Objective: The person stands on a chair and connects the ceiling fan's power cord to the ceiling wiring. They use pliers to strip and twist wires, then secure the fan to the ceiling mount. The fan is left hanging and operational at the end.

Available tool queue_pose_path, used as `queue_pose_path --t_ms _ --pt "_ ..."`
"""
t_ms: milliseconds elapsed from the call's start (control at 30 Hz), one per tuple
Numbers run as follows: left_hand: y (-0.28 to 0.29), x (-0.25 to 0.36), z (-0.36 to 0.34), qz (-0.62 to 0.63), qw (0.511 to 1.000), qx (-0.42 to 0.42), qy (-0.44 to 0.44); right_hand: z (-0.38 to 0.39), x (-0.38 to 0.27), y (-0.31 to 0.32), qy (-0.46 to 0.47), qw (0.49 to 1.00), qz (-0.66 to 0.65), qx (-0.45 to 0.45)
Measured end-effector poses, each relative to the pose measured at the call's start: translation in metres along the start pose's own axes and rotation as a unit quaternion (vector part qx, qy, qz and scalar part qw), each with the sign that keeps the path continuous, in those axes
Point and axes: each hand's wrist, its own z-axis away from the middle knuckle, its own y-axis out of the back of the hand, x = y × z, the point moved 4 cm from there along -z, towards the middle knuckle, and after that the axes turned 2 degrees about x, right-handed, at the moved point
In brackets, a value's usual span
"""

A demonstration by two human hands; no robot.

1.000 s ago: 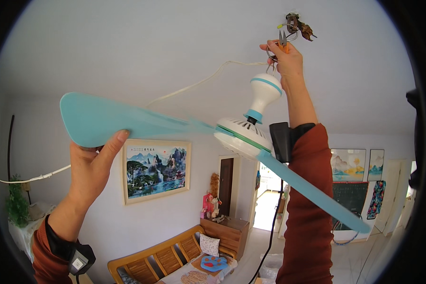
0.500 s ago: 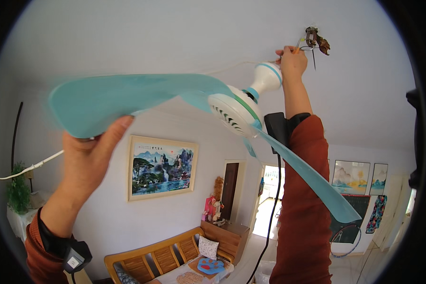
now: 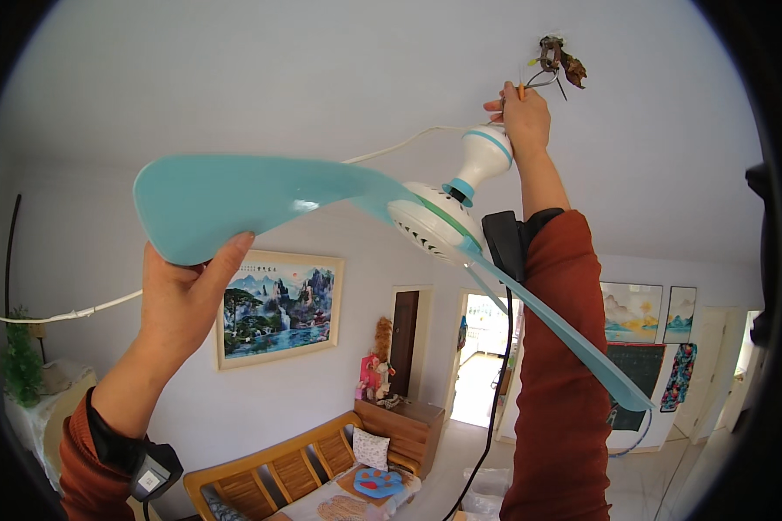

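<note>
My left hand grips the wide end of a turquoise blade on a hanging fan. My right hand is raised under a rusty ceiling hook, closed on an orange-handled cutting tool beside a bent metal ring. Whether it also holds the fan's hanger is hidden. The fan's white canopy is just below that hand, and the white motor housing hangs tilted, another blade slanting down across my right sleeve. A white cable runs behind the fan.
Below are a wooden sofa with cushions and a wooden cabinet with toys. A framed landscape hangs on the wall. A plant stands at left; a bright doorway and blackboard are to the right.
The fan has tilted, showing more of its underside, and the left blade swung higher and is now slightly lower again. My left hand sits a little further right than a second ago.
</note>
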Motion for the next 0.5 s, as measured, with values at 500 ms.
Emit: queue_pose_path --t_ms 500 --pt "0.015 -0.006 0.0 -0.043 0.998 -0.013 -0.039 0.034 -0.005 0.024 0.051 0.996 -0.064 -0.046"
